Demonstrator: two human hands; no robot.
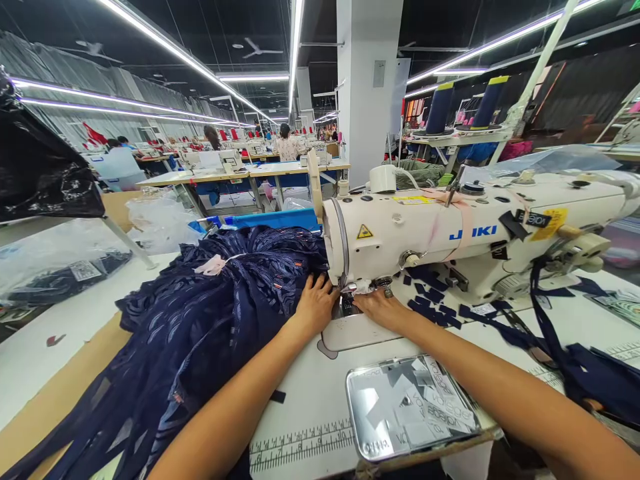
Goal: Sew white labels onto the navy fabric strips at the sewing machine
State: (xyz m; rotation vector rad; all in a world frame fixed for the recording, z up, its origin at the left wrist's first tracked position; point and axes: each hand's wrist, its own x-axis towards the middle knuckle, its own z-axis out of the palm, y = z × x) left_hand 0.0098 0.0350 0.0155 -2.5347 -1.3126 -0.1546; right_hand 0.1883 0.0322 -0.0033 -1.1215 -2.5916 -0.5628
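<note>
A white sewing machine (400,230) stands before me, its needle area low at the left end. My left hand (316,305) lies on its bed just left of the presser foot, fingers stretched and slightly apart, against a big heap of navy lace-trimmed garments (210,320). Close to the right of the foot is my right hand (383,309). Its fingers are pressed together and pointing left; the machine head partly covers them, and what they pinch is hidden. Between both hands a small black label (348,305) with pale marks shows under the foot.
A metal tray (405,410) of white printed labels sits at the table's front edge. Small navy fabric pieces (433,297) lie under the machine arm, and navy straps (545,320) hang at right. A black plastic-covered panel (40,153) juts in at left. Thread cones (440,110) stand behind.
</note>
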